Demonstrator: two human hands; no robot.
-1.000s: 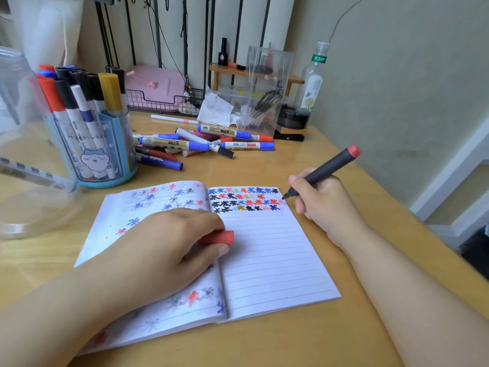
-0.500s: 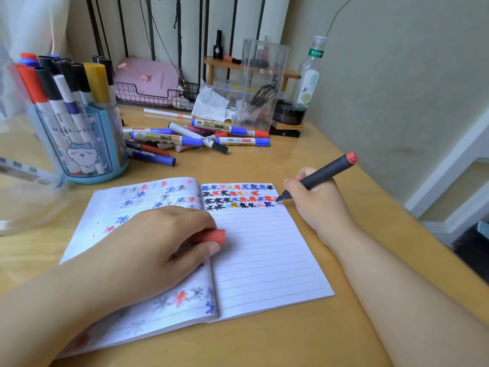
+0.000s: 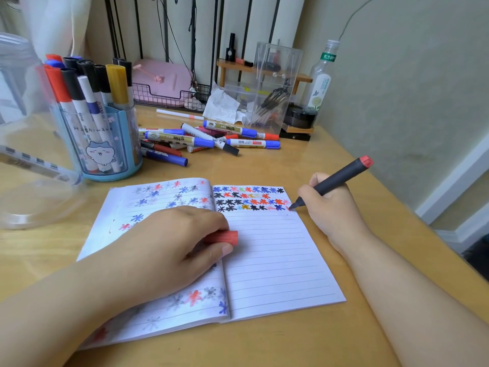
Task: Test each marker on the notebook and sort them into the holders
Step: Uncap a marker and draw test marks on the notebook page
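Observation:
An open lined notebook (image 3: 272,260) lies on the wooden desk, with rows of coloured star marks across the top of both pages. My right hand (image 3: 330,210) grips a dark grey marker (image 3: 336,181) with a red end, its tip touching the right page at the end of the fourth row. My left hand (image 3: 169,250) rests on the left page and holds the red cap (image 3: 225,237). A blue holder (image 3: 105,144) with a cartoon face stands at the left, filled with several markers. A pile of loose markers (image 3: 209,140) lies behind the notebook.
A large clear plastic jar (image 3: 29,154) stands at the far left. At the back are a pink box in a wire tray (image 3: 164,83), a clear acrylic organiser (image 3: 275,83), a crumpled tissue, a bottle (image 3: 321,78) and the wall on the right.
The marker tip has dropped from the third row's end to the fourth row's end, where a fresh red mark shows. My left hand has stayed on the page with the cap.

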